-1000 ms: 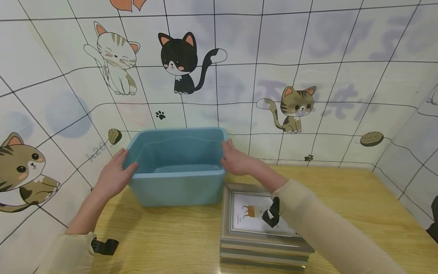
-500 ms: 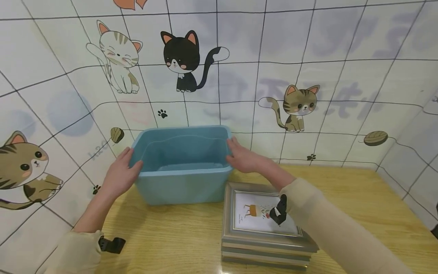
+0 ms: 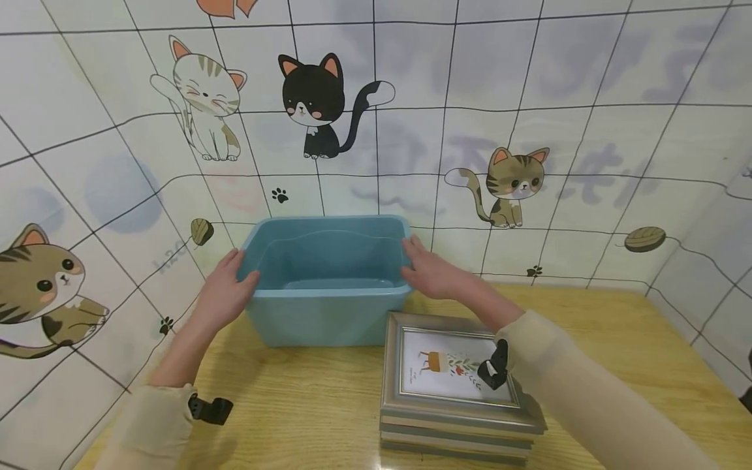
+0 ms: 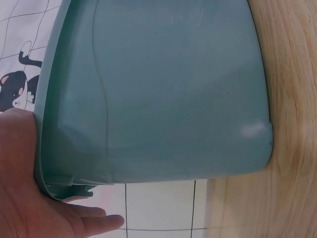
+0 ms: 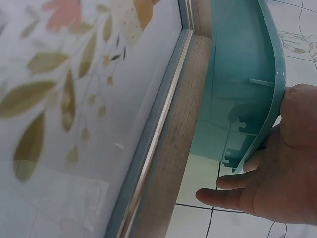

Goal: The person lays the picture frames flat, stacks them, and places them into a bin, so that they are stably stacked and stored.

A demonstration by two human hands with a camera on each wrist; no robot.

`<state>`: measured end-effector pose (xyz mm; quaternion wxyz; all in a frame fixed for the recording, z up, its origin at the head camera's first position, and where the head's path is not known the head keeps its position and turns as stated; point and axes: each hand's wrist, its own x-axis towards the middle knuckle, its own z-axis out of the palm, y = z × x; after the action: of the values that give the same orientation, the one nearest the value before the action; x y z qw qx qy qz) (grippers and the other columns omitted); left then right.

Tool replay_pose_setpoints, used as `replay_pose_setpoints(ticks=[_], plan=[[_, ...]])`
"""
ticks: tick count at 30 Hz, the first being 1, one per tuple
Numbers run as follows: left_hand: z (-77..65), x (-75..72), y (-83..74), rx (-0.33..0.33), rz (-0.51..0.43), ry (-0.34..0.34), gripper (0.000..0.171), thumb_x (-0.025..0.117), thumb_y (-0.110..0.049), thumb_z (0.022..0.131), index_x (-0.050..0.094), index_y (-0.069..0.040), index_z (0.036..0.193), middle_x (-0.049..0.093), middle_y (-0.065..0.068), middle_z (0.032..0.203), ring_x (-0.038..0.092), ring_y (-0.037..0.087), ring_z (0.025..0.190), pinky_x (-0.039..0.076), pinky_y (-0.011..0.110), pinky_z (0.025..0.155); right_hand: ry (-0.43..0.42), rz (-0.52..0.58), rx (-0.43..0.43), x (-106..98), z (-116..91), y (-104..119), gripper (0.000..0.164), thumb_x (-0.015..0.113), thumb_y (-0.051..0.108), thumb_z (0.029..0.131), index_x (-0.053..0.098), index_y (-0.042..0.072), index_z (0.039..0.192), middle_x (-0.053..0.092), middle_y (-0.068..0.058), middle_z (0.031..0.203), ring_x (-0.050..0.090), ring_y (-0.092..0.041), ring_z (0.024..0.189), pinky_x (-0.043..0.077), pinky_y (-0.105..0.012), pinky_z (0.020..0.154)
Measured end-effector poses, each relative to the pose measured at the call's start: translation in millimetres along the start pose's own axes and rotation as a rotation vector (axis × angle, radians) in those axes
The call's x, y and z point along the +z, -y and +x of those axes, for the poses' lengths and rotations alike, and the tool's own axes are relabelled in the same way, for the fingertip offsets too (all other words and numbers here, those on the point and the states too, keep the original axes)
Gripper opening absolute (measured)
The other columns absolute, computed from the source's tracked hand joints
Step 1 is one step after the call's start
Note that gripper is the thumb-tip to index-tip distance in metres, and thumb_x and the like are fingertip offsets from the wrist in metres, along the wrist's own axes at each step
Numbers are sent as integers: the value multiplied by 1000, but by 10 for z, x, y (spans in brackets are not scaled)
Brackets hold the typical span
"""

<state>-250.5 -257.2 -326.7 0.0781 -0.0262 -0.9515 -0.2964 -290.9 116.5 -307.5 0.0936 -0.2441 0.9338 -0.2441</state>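
A light blue plastic tub (image 3: 329, 320) stands against the back wall, its open top facing up. My left hand (image 3: 220, 297) holds the tub's left rim near the front corner, thumb over the edge. In the left wrist view, that hand's fingers (image 4: 99, 223) lie outside the rim. On the opposite side my right hand (image 3: 435, 271) holds the right rim. Its fingers (image 5: 228, 196) extend outside the tub in the right wrist view; the thumb is hidden there. Several silver picture frames (image 3: 390, 385) are stacked just in front of the right hand, under the right forearm.
The wood-grain table (image 3: 305, 411) carries the tub and the stack. White tiled-pattern wall covering (image 3: 411, 150) with cartoon cats encloses the table at the back and both sides. The frame stack sits close to the tub's right front corner.
Both hands have moved to the right with the tub, which has slid along the wall. The frame stack stays where it was; more of its top picture shows beside the right sleeve.
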Motion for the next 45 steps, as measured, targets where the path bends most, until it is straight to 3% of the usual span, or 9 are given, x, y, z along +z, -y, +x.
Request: replay_pose_setpoints(ticks=[5,10,20,45], plan=[[18,53,-74,14,-7,-7,70,44,-28,106,19,12,157,14,33,163,15,55,148,17,68,115,3,8,8,-29,-58,-51,69,34,18,108,-2,-12,158,-13,-31,164,14,-47,150,14,-54,121],[37,117,-150,13,-27,17,70,43,-29,107,18,10,159,11,31,165,12,54,149,16,67,116,1,47,1,-65,-149,-143,68,33,19,109,-3,-12,158,-15,-31,164,-1,-45,152,7,-54,122],[81,302,-352,41,-48,10,69,44,-28,106,20,11,158,15,31,164,17,52,148,19,63,117,-32,101,-9,-161,-354,-389,69,36,21,109,-1,-12,158,-14,-30,165,-7,-43,153,5,-57,121],[128,730,-788,120,-47,49,74,42,-36,106,19,10,159,13,26,167,23,47,149,27,60,116,-122,150,20,-347,-832,-863,70,41,21,109,4,-6,161,-6,-29,167,-1,-49,152,11,-66,117]])
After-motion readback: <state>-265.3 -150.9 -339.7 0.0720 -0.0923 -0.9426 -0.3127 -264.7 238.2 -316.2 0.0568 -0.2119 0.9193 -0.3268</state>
